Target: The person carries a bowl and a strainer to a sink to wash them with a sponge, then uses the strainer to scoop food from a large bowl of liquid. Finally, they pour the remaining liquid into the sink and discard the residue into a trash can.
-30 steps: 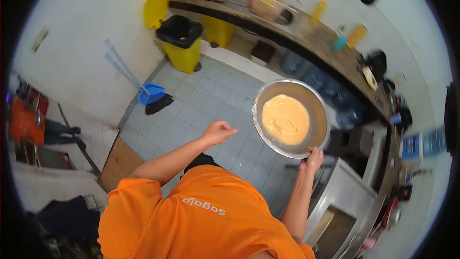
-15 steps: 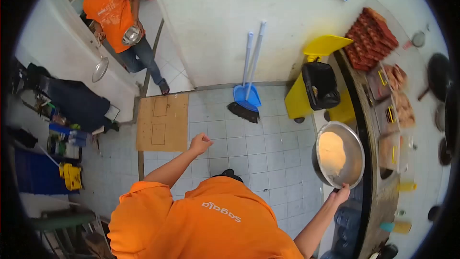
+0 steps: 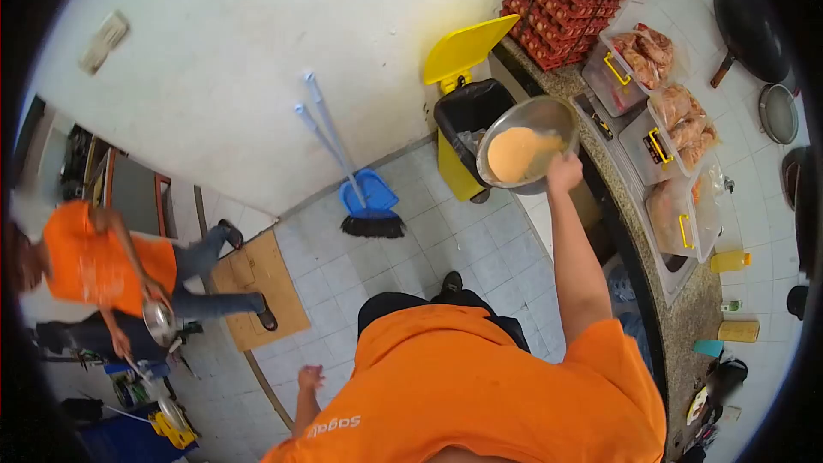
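Observation:
My right hand (image 3: 564,173) grips the rim of a large metal bowl (image 3: 561,116) and holds it up beside the counter. Inside the bowl lies a pale orange mass (image 3: 513,154), powder or batter, gathered toward the left side. In this view the bowl overlaps the yellow trash bin (image 3: 454,163), which has a black liner and a raised lid. My left hand (image 3: 310,377) hangs low at my side over the tiled floor, holding nothing, its fingers loosely apart.
A person in orange (image 3: 111,257) steps across a cardboard sheet (image 3: 283,300) at left, carrying a metal bowl (image 3: 159,322) and a strainer. A blue dustpan (image 3: 369,193) and broom lean by the wall. Plastic tubs (image 3: 613,86) and stacked egg trays (image 3: 566,9) line the counter (image 3: 703,317).
My view has turned right. The bowl in my right hand is now by the bin, and my left hand has dropped back. The other person has walked in from the doorway onto the cardboard.

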`<state>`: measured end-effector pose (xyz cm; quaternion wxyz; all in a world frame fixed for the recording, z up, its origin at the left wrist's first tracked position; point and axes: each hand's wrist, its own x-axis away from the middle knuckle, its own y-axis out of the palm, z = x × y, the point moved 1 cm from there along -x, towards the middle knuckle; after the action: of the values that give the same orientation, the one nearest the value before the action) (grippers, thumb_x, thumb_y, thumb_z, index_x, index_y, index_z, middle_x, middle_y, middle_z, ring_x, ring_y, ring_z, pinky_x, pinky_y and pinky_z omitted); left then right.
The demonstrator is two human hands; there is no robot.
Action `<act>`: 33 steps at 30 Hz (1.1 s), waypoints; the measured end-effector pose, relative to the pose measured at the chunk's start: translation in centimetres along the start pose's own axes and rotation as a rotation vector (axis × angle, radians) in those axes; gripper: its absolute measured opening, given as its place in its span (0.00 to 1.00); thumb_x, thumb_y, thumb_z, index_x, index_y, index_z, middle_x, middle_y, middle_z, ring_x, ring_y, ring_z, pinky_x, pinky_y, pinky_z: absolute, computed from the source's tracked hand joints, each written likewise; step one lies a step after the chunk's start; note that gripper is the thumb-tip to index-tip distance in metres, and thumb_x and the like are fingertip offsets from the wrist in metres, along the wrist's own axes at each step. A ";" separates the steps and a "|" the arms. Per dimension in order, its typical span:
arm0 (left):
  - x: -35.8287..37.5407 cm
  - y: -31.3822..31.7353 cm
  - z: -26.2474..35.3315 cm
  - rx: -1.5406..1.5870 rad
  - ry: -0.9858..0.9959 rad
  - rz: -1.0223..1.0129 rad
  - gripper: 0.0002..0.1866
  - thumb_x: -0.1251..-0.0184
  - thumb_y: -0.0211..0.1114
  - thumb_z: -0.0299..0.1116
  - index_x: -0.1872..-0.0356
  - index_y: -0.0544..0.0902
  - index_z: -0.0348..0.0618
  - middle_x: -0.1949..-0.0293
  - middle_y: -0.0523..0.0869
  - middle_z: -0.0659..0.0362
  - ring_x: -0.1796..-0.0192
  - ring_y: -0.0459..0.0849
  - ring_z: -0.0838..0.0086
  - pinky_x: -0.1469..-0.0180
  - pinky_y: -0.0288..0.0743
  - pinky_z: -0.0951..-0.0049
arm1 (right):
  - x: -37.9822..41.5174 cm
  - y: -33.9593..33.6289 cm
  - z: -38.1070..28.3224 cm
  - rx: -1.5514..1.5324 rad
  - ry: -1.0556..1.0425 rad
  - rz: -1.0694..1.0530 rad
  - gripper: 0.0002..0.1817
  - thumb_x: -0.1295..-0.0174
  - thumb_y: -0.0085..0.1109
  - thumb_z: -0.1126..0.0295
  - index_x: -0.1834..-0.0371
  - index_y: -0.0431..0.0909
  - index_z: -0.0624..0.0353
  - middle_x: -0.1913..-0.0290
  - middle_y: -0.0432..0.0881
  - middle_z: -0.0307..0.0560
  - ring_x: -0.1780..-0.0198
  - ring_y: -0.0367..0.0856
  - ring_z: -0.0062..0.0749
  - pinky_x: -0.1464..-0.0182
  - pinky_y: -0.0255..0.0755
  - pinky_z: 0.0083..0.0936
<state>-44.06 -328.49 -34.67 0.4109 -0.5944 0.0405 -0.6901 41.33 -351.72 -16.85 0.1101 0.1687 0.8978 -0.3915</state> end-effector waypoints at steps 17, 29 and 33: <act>-1.7 9.2 15.5 0.510 -0.169 -0.176 0.05 0.31 0.59 0.33 0.58 0.76 0.47 0.62 0.85 0.60 0.63 0.86 0.71 0.69 0.76 0.70 | -4.4 23.9 -17.4 0.934 -0.804 -0.767 0.13 0.32 0.51 0.68 0.56 0.87 0.53 0.54 0.88 0.54 0.51 0.88 0.48 0.51 0.82 0.43; 4.1 11.7 22.1 0.819 0.056 0.048 0.06 0.26 0.58 0.36 0.55 0.76 0.47 0.55 0.86 0.59 0.54 0.86 0.70 0.60 0.78 0.70 | -10.0 16.4 -7.1 0.421 -0.186 -0.459 0.14 0.44 0.59 0.64 0.59 0.85 0.60 0.56 0.86 0.65 0.51 0.84 0.60 0.47 0.78 0.49; 11.2 20.3 14.5 0.930 -0.105 0.091 0.10 0.23 0.55 0.39 0.54 0.76 0.45 0.54 0.85 0.56 0.54 0.86 0.68 0.60 0.79 0.68 | -9.9 13.4 -1.5 0.236 -0.093 -0.479 0.14 0.47 0.61 0.68 0.60 0.85 0.64 0.56 0.87 0.63 0.54 0.86 0.57 0.51 0.78 0.46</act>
<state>-20.65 -342.48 -32.71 0.6649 -0.3789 -0.2678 -0.5854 55.53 -344.21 -21.53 0.0353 -0.0549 0.8544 -0.5155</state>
